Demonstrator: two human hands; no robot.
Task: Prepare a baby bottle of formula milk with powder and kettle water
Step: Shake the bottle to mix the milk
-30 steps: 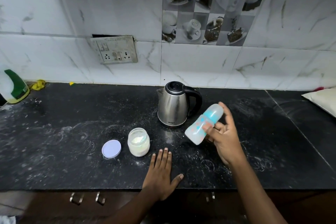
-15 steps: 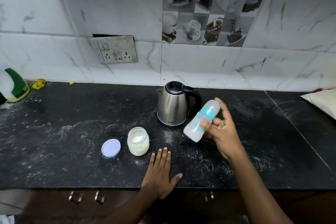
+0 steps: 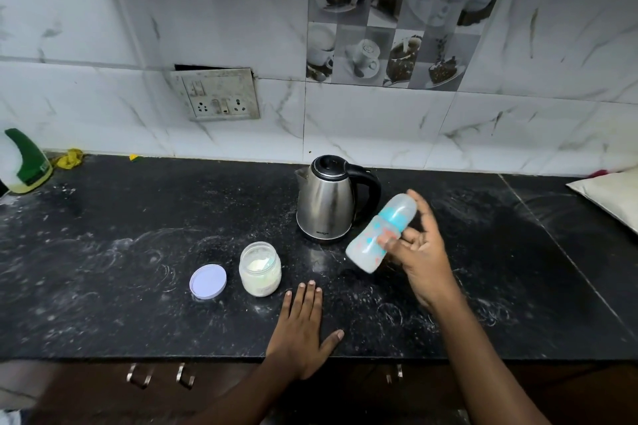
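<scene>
Head view: the right hand [image 3: 424,262] grips the bottle [image 3: 367,245] with curled fingers. It is tilted in the air, just right of the kettle [image 3: 326,200]. The left hand [image 3: 302,331] lies flat on the dusty counter [image 3: 121,252], fingers straight and together, near the open powder jar [image 3: 260,272]. Its lid [image 3: 208,280] lies just left. A spray bottle [image 3: 26,162] stands far left, and a socket panel [image 3: 221,95] is on the wall.

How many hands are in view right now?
2. The left hand lies flat on the counter near the jar; the right hand holds the bottle tilted, beside the kettle. None hidden.
</scene>
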